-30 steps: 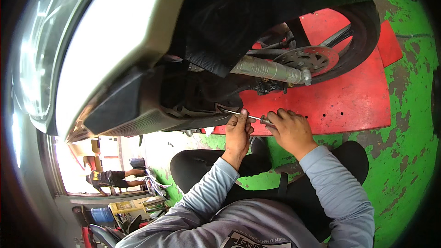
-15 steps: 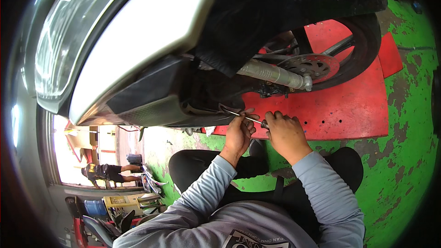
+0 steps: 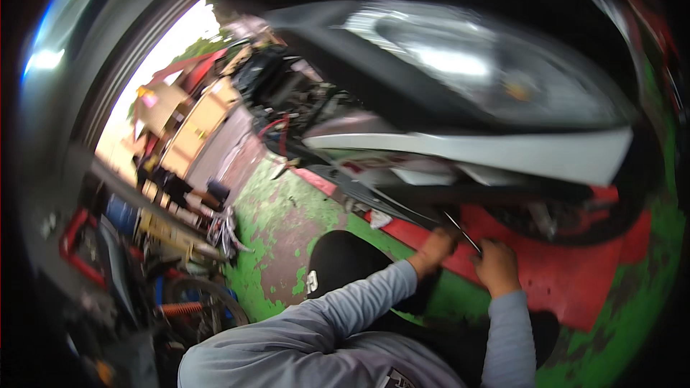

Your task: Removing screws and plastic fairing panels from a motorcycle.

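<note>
A motorcycle point(image 3: 517, 154) with white and dark panels fills the upper middle, with its clear headlight point(image 3: 460, 57) on top, blurred. Below its lower panel edge, my right hand point(image 3: 497, 267) is closed round the handle of a screwdriver point(image 3: 463, 233). The metal shaft slants up and left, and its tip meets the dark underside of the bodywork. My left hand point(image 3: 434, 248) is beside the shaft, close under the panel. Its fingers are smeared and partly in shadow, so their grip is unclear.
Under the motorcycle lies a red platform point(image 3: 532, 280) on a worn green floor point(image 3: 277, 244). The front wheel point(image 3: 604, 233) stands at right. Motorcycle parts and a coil spring point(image 3: 183, 309) crowd the lower left. A person point(image 3: 169, 179) is near the open doorway.
My view has swung up and left, so the headlight and more of the doorway show. The hands appear farther right and lower, with the screwdriver still in my right hand.
</note>
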Available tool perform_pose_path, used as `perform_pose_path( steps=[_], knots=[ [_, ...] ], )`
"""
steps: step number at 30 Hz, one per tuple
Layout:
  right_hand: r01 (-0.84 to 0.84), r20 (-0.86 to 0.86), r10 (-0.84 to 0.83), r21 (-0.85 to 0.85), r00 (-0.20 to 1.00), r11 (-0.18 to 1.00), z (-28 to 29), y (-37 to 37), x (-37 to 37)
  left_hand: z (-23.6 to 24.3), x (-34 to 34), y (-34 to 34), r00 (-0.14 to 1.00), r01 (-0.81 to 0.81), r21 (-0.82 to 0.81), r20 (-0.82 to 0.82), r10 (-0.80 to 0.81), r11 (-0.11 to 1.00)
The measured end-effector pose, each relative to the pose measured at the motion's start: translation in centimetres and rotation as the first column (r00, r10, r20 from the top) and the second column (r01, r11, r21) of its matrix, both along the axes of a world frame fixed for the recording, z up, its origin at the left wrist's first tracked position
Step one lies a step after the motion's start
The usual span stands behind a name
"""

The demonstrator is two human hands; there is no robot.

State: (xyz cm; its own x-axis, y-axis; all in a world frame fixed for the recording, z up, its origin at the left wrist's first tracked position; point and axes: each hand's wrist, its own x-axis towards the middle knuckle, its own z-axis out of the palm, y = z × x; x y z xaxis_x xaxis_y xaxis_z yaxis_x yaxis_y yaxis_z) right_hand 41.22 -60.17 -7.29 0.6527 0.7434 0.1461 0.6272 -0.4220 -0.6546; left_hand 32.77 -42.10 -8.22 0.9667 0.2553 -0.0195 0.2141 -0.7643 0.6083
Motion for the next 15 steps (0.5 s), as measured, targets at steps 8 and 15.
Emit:
perform_pose_path(
  steps=[8,15],
  knots=[
    [-0.008,0.005,0.008,0.084,1.000,0.996,-3.8,1.6,0.4,5.9,-1.4,-2.4,0.964,0.263,0.532,-0.174,-0.200,0.805],
    [-0.021,0.056,0.009,0.201,0.998,0.979,-3.2,2.2,0.5,4.0,3.7,-2.6,0.860,0.496,0.794,-0.505,-0.074,0.353]
  ],
)
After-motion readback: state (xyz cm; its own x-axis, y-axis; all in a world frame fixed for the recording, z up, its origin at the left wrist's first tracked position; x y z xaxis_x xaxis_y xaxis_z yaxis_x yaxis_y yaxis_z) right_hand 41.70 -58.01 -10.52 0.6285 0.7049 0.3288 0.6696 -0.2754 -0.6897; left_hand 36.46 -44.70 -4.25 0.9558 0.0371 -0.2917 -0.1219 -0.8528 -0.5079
